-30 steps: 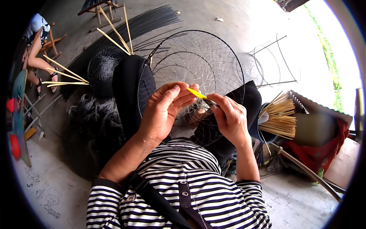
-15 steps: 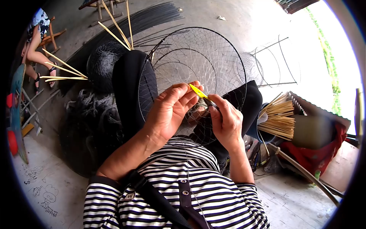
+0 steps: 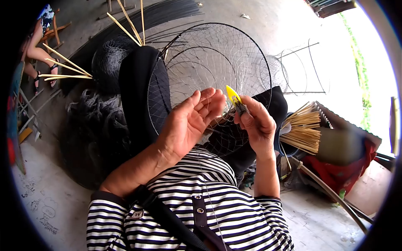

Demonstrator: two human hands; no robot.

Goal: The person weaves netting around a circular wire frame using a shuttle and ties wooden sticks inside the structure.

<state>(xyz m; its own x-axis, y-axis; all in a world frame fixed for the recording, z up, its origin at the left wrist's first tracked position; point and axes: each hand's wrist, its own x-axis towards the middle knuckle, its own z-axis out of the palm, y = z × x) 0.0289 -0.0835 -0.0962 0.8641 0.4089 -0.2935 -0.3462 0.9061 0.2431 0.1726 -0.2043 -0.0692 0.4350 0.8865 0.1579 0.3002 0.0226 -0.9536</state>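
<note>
Between the thumb and fingers of my right hand (image 3: 257, 121) is a yellow netting needle (image 3: 233, 95), its pointed tip up and dark twine wound on its lower part. My left hand (image 3: 184, 125) is beside it, palm up and fingers stretched out, with nothing in it; a small gap separates its fingertips from the needle. In front of me a round-framed net (image 3: 251, 62) with thin mesh rests against my knees, and both hands are over its near side. Part of the mesh is hidden behind my hands.
Bundled wooden sticks (image 3: 305, 136) stand in a container at my right, near a red cloth (image 3: 343, 169). To the left are dark netting (image 3: 109, 62) and long black rods (image 3: 167, 16). Another person's legs (image 3: 39, 52) show at far left. Wire frames (image 3: 307, 93) lie beyond the net.
My right hand has moved to the right and slightly down with the netting needle, away from my left hand. The left fingers, previously at the needle's tip, are now apart from it and straighter.
</note>
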